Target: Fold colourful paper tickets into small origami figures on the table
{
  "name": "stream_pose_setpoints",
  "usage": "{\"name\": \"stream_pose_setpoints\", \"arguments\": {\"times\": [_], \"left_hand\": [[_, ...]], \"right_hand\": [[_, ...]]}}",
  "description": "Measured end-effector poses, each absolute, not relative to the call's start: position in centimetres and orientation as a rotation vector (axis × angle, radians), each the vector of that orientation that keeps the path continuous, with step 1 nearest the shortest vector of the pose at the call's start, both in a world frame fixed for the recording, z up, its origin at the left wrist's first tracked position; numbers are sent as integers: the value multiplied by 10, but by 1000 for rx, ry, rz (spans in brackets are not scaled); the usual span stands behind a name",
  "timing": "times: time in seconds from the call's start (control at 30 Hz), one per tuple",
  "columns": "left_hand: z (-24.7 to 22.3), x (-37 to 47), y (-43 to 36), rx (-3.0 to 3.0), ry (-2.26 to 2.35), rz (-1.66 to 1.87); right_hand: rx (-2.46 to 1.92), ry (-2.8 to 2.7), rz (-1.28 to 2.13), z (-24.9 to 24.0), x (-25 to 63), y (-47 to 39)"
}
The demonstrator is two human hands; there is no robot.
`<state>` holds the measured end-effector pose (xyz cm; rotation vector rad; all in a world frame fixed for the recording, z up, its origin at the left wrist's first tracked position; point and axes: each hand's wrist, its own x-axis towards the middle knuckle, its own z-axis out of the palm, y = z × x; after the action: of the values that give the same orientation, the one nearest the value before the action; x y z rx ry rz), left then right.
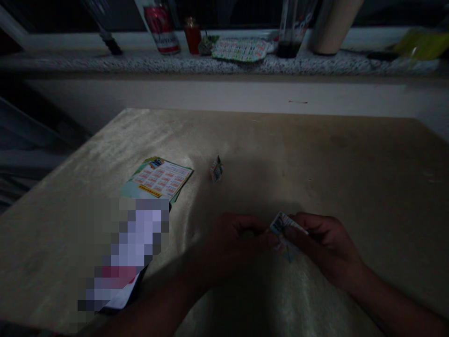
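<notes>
Between my two hands is a small folded printed paper (280, 222), with a white face and a dark picture at its upper corner. My left hand (242, 238) pinches its left edge between thumb and fingertips. From the other side, my right hand (322, 241) grips it, the thumb lying across the front. A thin bluish part of the paper points down below the thumbs. Farther back on the table stands another small folded paper piece (217, 170). To the left lies a stack of printed calendar sheets (163, 178), green at the edges.
A lit phone (129, 252), mostly blurred out, lies left of my left forearm on the table (351, 159). Along the speckled windowsill (140, 62) stand a red can (162, 30), a small orange bottle (192, 37), a patterned packet (240, 49) and a glass with dark liquid (290, 40).
</notes>
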<state>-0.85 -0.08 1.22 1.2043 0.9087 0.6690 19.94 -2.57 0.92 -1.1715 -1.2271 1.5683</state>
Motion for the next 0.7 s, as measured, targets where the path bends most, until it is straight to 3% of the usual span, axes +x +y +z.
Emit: {"name": "stream_pose_setpoints", "arguments": {"times": [0.4,0.7], "left_hand": [[9,-4,-8,1390,1018,971],[12,-3,-5,988,913,986]], "right_hand": [[-1211,-1373,1360,12,199,-26],[-1221,-1476,1245,12,197,-26]]}}
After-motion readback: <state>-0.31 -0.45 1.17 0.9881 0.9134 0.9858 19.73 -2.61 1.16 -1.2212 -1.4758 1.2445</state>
